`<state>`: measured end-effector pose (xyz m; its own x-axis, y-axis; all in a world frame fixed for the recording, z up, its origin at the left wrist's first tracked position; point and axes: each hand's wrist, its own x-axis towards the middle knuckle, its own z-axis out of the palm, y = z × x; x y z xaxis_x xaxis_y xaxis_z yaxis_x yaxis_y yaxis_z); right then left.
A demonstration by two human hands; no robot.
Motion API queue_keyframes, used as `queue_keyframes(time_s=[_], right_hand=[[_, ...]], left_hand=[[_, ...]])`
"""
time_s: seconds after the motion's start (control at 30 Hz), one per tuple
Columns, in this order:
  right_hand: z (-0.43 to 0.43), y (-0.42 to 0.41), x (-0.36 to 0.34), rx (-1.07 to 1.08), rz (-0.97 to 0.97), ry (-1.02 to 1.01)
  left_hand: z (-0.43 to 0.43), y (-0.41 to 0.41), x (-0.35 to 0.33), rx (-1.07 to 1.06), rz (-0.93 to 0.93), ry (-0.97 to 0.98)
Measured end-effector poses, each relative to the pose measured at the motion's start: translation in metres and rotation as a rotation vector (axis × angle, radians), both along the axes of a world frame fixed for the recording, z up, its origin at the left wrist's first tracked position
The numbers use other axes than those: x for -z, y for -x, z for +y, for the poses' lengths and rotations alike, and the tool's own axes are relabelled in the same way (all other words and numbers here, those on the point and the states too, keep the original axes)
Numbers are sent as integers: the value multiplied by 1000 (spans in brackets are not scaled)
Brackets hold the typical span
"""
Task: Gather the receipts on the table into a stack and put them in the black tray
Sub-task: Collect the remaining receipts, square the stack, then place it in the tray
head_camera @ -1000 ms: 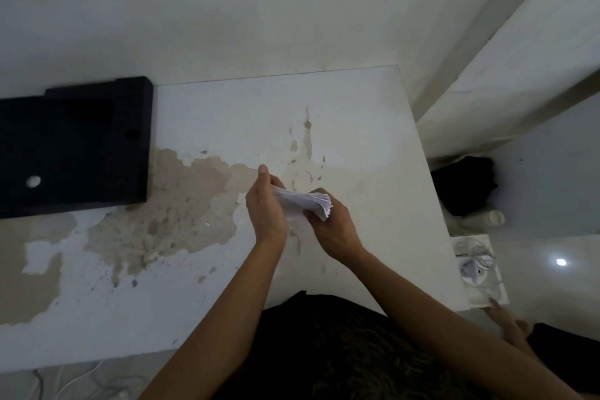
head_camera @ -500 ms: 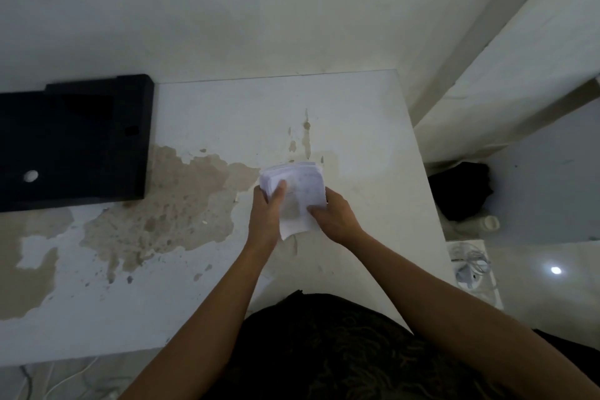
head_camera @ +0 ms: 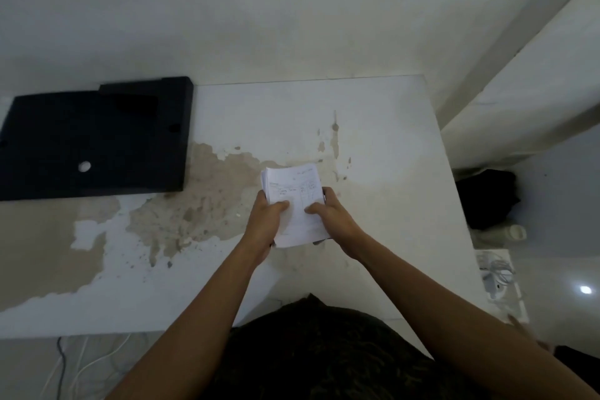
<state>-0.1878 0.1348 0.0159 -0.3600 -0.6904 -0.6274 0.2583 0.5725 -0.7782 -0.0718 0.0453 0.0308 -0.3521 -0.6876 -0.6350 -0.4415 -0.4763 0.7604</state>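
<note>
Receipt stack (head_camera: pixel 293 201) gathered, grasped by left hand (head_camera: pixel 267 221) and right hand (head_camera: pixel 331 219); transfer to black tray (head_camera: pixel 94 140) (well left of grip) remains

White rectangular flat tabletop (head_camera: pixel 373 127), far edge at 12 o'clock meeting a pale wall (head_camera: pixel 292 10). Badly worn: one large ragged beige-brown patch (head_camera: pixel 207 204) spreading from the centre toward 9 o'clock, a second beige patch (head_camera: pixel 39 237) along the 8 o'clock side, thin brownish streaks and specks (head_camera: pixel 334 136) toward 1 o'clock. Unbroken white finish from 2 to 4 o'clock. Lying flat at 10 o'clock, a shallow rectangular matt black tray (head_camera: pixel 97 140), cut off by the left border, with a small round whitish spot (head_camera: pixel 84 166) on its floor.
</note>
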Motion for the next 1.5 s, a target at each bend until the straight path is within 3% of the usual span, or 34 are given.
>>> queue_keyframes(time_s=[0.23,0.37,0.53,0.73,0.97,1.2,1.5], right_hand=[[-30,-41,-25,-153,-172,88],[-62,-89,-21,-106,-119,118],[-127,-172,-16,48,-63,122],[-202,-235,-5,26,-8,72],[-299,-248,-3,57,141,60],[-392,-253,-1,20,245,-38],[-417,-247,22,40,273,-309]], left_hand=[[-48,-67,-28,-63,117,-5],[-90,-119,-31,-42,170,-70],[-157,-201,-28,41,80,-123],[-233,-297,-23,4,37,-144],[-298,-382,-19,-103,-33,-109],[-351,-405,-13,-164,-39,-118],[-393,-422,10,-229,-18,-190]])
